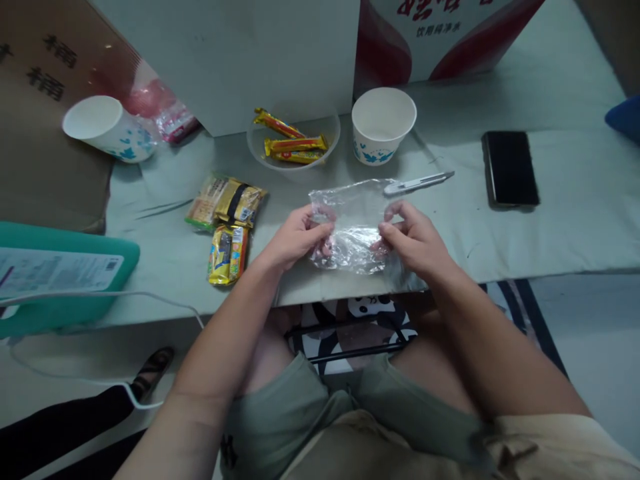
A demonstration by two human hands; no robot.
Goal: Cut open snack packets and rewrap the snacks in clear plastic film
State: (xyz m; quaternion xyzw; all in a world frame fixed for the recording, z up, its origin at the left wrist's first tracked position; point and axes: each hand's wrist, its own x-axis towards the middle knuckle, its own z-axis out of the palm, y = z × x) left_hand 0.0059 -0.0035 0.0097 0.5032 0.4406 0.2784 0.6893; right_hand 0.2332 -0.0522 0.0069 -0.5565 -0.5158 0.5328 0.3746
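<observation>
A clear plastic bag (356, 243) is stretched between my two hands above the table's front edge. My left hand (304, 233) pinches its left side between thumb and fingers. On the right side, my right hand (407, 237) grips it the same way. The bag is crinkled and see-through, and I make out nothing inside it. Just beyond it lies a white utility knife (417, 183), its tip pointing right. Several packaged snacks (227, 257) lie left of my left hand, in gold, green and yellow wrappers.
A clear bowl (257, 150) holds several yellow-wrapped sticks. Beside it stands a paper cup (383, 127); another paper cup (107, 130) tilts at the left. A black phone (511, 168) lies right. Large boxes (280, 60) line the back. A green container (65, 310) and white cable (150, 293) are left.
</observation>
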